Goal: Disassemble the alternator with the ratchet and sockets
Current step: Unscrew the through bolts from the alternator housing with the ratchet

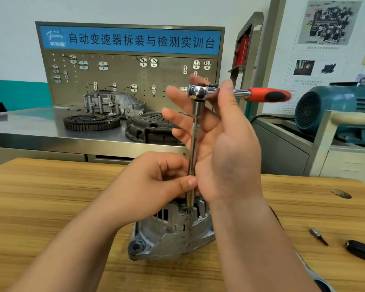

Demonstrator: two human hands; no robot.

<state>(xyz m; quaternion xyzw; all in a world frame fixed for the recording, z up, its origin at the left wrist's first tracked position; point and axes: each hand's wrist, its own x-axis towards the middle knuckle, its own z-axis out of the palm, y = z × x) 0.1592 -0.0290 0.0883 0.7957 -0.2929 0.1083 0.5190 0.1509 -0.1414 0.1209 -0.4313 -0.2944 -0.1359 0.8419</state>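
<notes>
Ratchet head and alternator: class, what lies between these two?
In the head view, a chrome extension bar runs down from the ratchet head to the alternator. The left hand pinches its lower part; the right hand lies open beside its upper part.

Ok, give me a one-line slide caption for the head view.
Left hand pinches the extension bar set into the alternator; right hand, fingers straight, touches the red-handled ratchet on top.

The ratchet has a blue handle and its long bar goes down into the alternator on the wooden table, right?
No. The head view shows the ratchet handle is red and black, not blue. Its long bar does go into the alternator on the wooden table.
</notes>
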